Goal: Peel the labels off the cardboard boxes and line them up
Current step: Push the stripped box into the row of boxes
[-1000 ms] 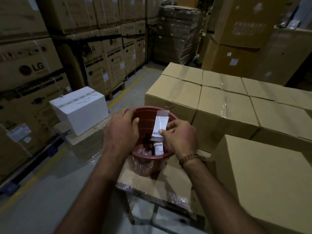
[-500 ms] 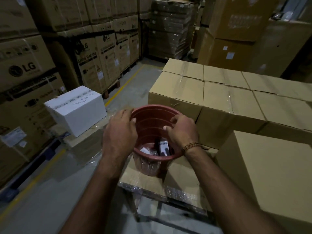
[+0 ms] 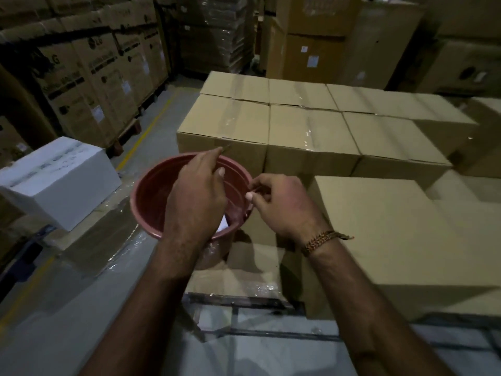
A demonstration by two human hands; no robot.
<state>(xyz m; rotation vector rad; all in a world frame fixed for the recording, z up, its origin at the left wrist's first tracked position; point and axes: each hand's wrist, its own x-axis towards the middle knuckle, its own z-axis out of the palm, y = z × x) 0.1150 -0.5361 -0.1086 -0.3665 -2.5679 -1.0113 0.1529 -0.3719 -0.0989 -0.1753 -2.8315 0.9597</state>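
Now your hands meet over the bucket (image 3: 151, 202).
Your left hand (image 3: 196, 196) hovers, fingers relaxed, holding nothing; your right hand (image 3: 282, 206) pinches its rim beside cardboard boxes (image 3: 306, 131).

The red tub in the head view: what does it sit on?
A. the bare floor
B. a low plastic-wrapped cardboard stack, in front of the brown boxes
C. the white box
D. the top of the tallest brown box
B: the red tub rests on the low plastic-wrapped cardboard stack, with the brown boxes behind it and the white box off to its left.
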